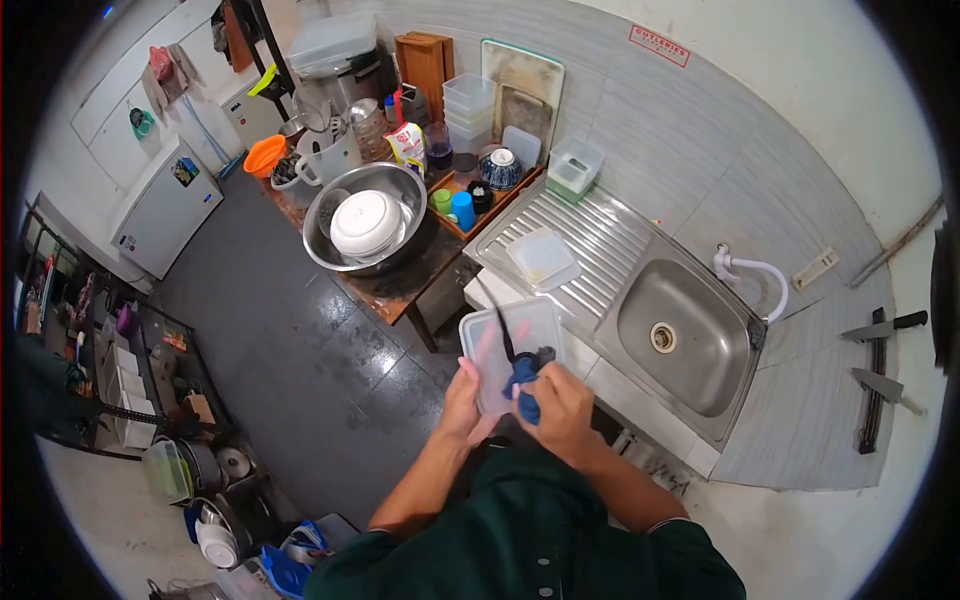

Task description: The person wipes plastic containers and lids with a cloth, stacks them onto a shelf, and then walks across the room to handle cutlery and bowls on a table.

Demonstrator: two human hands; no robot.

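Note:
My left hand (462,402) grips a translucent rectangular plastic container (538,318) by its left side, and its fingers show through the plastic from behind. I cannot tell whether this piece is a shallow container or a lid. Bunched in my right hand (560,408) is a dark blue cloth (522,384), pressed against the plastic's near right part. A thin black strap (503,325) hangs across the plastic's face. Just beyond, a clear plastic lid (543,258) lies on the ridged steel drainboard (610,225).
The sink basin (690,340) is at right, below a white tap (735,262). A clear tub (574,170) with something green stands behind the drainboard. On the wooden table, a steel basin (318,245) holds a white bowl (366,222). Knives (885,328) hang on the right wall.

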